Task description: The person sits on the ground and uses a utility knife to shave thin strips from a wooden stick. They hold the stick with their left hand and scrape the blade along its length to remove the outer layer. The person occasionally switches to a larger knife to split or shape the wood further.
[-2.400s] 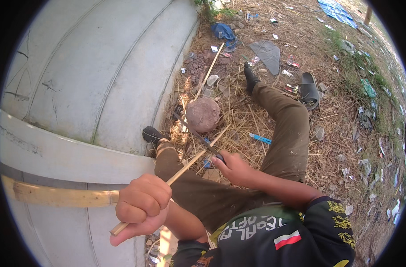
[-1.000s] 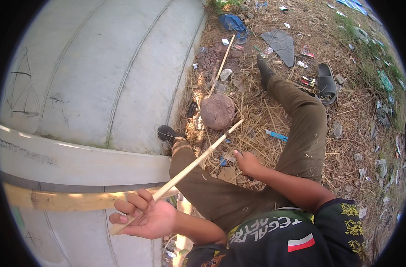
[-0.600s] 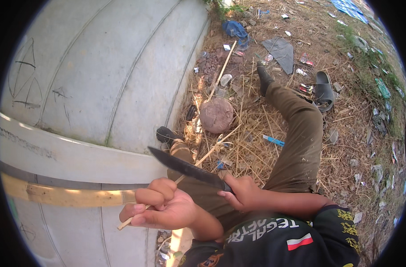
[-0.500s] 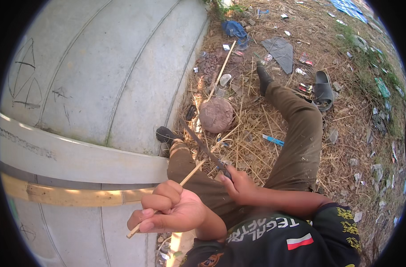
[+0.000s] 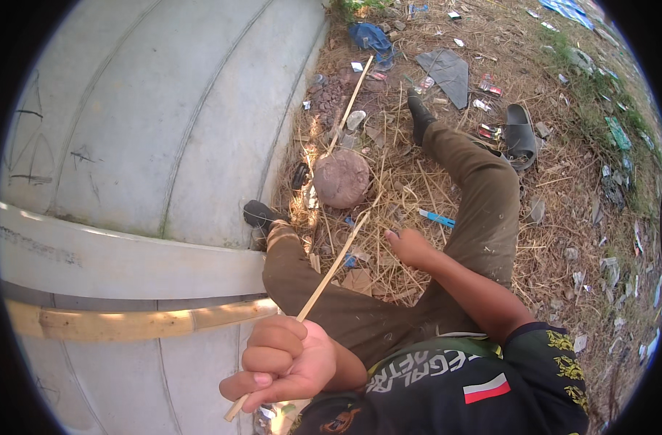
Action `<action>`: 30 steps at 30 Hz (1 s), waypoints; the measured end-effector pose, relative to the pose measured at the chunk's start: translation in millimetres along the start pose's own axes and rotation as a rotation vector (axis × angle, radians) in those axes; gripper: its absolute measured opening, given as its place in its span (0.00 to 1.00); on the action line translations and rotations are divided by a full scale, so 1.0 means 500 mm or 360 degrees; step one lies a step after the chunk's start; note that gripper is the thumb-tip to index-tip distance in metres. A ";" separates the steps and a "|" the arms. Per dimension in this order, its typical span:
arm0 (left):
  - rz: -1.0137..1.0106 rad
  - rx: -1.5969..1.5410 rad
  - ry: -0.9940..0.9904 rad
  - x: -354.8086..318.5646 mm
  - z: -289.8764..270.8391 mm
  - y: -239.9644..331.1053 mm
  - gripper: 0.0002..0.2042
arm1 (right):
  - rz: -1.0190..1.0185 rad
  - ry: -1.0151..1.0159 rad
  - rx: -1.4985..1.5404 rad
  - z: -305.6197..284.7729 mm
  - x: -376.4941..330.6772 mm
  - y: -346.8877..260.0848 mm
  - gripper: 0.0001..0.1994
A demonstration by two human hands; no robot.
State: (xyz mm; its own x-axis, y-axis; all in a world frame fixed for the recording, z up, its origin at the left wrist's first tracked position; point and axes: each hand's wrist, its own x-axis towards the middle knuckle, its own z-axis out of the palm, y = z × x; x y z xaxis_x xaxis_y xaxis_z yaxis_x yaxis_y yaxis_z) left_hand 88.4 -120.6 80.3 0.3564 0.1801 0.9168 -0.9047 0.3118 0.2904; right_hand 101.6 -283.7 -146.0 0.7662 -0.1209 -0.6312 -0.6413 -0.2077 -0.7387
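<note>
My left hand [image 5: 280, 362] is closed round a thin pale bamboo strip [image 5: 334, 268]. One end of the strip pokes out below my fingers; the rest slants up and away over my lap toward the straw-covered ground. To the right of the strip, my right hand [image 5: 412, 249] is a fist held above the ground between my legs. A small dark bit shows at that fist, where the knife was in the earlier view; its blade cannot be made out now. Beyond the strip's far end sits a round brown stone-like block [image 5: 342, 179].
A grey concrete wall [image 5: 193, 109] and a bamboo pole [image 5: 128, 322] flank me on the left. Another long strip [image 5: 351, 101] lies beyond the block. A blue cutter-like object [image 5: 437, 217], a grey sandal [image 5: 520, 138] and scattered litter lie on the dry straw.
My right hand has moved up and to the right, away from the strip, and the knife blade no longer shows. My left hand has shifted slightly right and down, still gripping the strip.
</note>
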 end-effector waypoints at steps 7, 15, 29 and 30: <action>-0.0013 -0.0048 0.0048 -0.009 -0.016 0.004 0.20 | -0.1183 0.0304 -0.0213 0.052 -0.150 -0.073 0.26; -0.0125 -0.0378 -0.0115 0.018 -0.078 0.001 0.24 | -0.0439 0.0055 -0.0139 0.036 -0.009 0.001 0.21; -0.0192 0.0204 0.0603 0.023 -0.069 -0.001 0.21 | -0.0461 0.0161 0.0113 0.103 0.016 0.004 0.30; -0.0156 0.0231 0.0583 0.030 -0.074 0.001 0.20 | -0.0382 0.0110 0.0044 0.089 0.027 0.014 0.31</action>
State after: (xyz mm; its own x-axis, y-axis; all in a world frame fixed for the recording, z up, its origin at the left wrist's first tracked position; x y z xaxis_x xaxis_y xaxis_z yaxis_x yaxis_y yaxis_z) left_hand 102.0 -82.9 84.3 0.4783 0.4846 0.7324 -0.8766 0.2134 0.4312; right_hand 105.9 -243.7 -170.3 0.8970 -0.1378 -0.4200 -0.4409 -0.2121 -0.8721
